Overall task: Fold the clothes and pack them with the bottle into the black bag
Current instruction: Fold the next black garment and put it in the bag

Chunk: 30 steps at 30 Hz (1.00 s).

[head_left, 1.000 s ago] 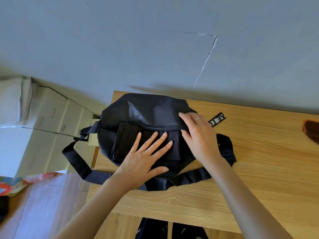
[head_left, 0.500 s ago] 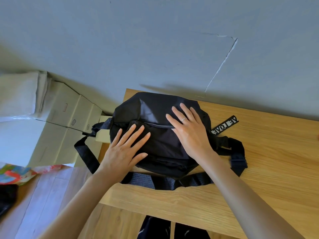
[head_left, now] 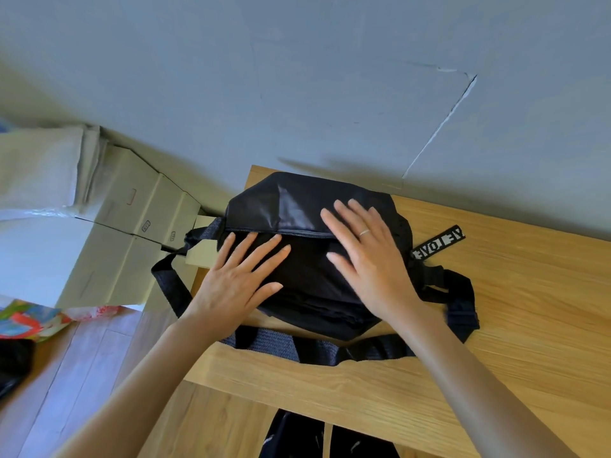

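Observation:
The black bag (head_left: 297, 206) lies zipped and bulging at the far left corner of the wooden table (head_left: 512, 325). My left hand (head_left: 238, 279) lies flat on its front left part, fingers straight and spread. My right hand (head_left: 367, 256), with a ring on one finger, rests flat on the right part, fingers straight over the zipper line. The bag's black strap (head_left: 317, 350) curls along its near side and hangs off the table's left edge. No clothes or bottle are visible outside the bag.
A black tag with white letters (head_left: 438, 242) sticks out at the bag's right. Cardboard boxes (head_left: 132, 219) stand left of the table against the grey wall. A colourful bag (head_left: 29, 319) lies on the wooden floor at left.
My right hand let go of the bag's upper flap and now lies flat on top. My left hand slid left across the front. The bag's front looks smoother and closed.

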Each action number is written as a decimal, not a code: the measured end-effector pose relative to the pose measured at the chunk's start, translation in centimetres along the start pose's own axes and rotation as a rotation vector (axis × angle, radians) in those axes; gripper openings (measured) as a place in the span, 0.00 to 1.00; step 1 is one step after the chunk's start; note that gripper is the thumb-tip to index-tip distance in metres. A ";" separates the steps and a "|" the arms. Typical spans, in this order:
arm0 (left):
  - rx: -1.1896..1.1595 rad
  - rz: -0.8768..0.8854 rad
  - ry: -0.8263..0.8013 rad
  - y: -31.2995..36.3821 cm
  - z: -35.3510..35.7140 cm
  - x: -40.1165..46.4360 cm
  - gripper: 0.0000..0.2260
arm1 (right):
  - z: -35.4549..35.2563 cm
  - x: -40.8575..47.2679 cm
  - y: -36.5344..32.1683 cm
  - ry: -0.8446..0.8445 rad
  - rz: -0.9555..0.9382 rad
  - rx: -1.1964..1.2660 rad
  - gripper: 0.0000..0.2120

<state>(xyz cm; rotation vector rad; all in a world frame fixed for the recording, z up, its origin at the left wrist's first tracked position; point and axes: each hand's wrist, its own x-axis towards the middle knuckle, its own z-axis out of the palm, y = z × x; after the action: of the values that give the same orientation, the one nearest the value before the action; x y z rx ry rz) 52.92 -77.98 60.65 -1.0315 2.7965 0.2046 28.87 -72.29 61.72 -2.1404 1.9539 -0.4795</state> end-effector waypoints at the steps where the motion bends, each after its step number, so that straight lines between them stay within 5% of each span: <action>1: -0.001 -0.008 0.028 -0.3 -0.4 -0.2 0.25 | -0.1 -0.6 -0.4 -0.023 -0.068 -0.010 0.27; 5: -0.028 -0.031 0.157 -1.7 -1.5 -0.4 0.22 | 0.6 -2.9 -2.3 -0.185 -0.304 -0.070 0.28; 9: 0.013 -0.011 0.289 -3.0 -1.8 -0.4 0.15 | 2.5 -2.8 -2.9 -0.333 -0.337 -0.057 0.32; 14: 0.053 -0.121 0.190 -5.1 -1.7 0.2 0.12 | 2.8 -0.6 -3.0 -0.410 -0.359 -0.069 0.35; 21: -0.565 -0.044 0.033 -6.6 -2.8 1.6 0.12 | 3.0 0.6 -2.8 -0.418 -0.411 -0.107 0.32; 30: -0.733 0.088 -0.077 -7.4 -3.6 2.1 0.22 | 2.0 1.1 -2.5 -0.429 -0.369 -0.057 0.33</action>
<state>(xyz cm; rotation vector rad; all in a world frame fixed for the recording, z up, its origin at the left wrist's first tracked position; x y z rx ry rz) 55.80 -85.50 63.26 -0.9719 2.7270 1.3173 31.98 -73.29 60.90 -2.4016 1.3682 -0.0069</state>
